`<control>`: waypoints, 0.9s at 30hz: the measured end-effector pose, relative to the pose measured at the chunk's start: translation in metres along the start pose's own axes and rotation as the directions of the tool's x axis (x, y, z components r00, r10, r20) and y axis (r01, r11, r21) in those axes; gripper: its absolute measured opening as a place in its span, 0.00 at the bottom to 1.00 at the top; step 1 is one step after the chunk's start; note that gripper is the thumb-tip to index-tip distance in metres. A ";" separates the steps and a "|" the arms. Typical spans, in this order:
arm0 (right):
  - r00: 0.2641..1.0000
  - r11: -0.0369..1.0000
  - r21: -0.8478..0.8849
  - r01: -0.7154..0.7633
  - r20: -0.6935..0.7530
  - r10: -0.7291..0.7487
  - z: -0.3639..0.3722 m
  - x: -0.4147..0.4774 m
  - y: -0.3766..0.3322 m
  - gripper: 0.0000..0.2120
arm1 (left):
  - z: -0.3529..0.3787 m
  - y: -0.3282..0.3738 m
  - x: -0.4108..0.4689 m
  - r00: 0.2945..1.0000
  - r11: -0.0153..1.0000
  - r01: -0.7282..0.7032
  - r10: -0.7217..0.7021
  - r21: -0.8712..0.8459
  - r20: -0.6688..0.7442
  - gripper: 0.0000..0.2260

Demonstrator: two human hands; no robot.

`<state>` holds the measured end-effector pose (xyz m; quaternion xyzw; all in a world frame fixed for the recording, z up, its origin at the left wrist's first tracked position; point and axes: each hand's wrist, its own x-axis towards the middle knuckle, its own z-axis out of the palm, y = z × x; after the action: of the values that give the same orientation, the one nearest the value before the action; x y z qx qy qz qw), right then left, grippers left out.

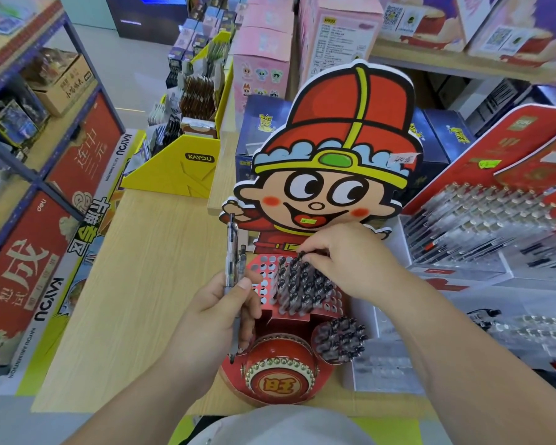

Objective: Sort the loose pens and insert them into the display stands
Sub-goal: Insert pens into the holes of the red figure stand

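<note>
Left grip (215,313) clasps clear pens (231,248); right grip (344,255) pinches black-capped pen (300,254) in red stand (261,285)

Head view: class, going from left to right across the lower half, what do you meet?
Red boxes → left hand holding pens → red drum → right hand → clear pen racks.

Clear pens (231,248) held upright beside the red, partly filled display stand (280,354)

Left hand (217,311) grips loose pens (233,258); right hand (347,258) pinches a pen in the red stand (270,303).
</note>
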<state>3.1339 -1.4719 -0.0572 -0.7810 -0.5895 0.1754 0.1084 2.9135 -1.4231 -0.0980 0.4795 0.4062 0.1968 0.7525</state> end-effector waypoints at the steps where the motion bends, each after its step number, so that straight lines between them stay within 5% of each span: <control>1: 1.000 1.000 -0.007 0.003 -0.002 -0.003 0.000 0.000 -0.001 0.09 | 0.000 0.000 -0.001 1.000 1.000 0.002 -0.002 -0.008 0.001 0.10; 7: 0.996 0.998 0.050 0.030 -0.084 -0.025 -0.006 -0.009 -0.008 0.14 | 0.003 0.010 -0.009 0.992 0.996 0.006 0.006 -0.091 0.127 0.10; 10: 0.975 0.934 0.349 0.076 -0.221 0.003 -0.016 -0.024 -0.026 0.10 | 0.010 0.020 -0.014 0.970 0.997 -0.028 0.044 -0.069 0.239 0.10; 14: 0.989 0.746 0.662 0.069 -0.141 0.034 -0.015 -0.041 -0.044 0.03 | 0.024 0.026 -0.017 0.949 0.994 -0.092 0.072 0.050 0.307 0.09; 17: 0.993 0.611 0.791 0.039 -0.097 0.062 -0.012 -0.047 -0.034 0.01 | 0.031 0.025 -0.018 0.951 0.991 -0.097 0.064 0.096 0.302 0.10; 27: 0.959 0.479 0.877 -0.052 -0.090 0.270 -0.006 -0.057 -0.022 0.04 | 0.028 0.013 -0.016 0.983 0.958 -0.121 0.079 0.258 0.168 0.09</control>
<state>3.1033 -1.5198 -0.0352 -0.6865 -0.3291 0.3709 0.5318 2.9277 -1.4439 -0.0735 0.6105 0.3440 0.1402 0.6995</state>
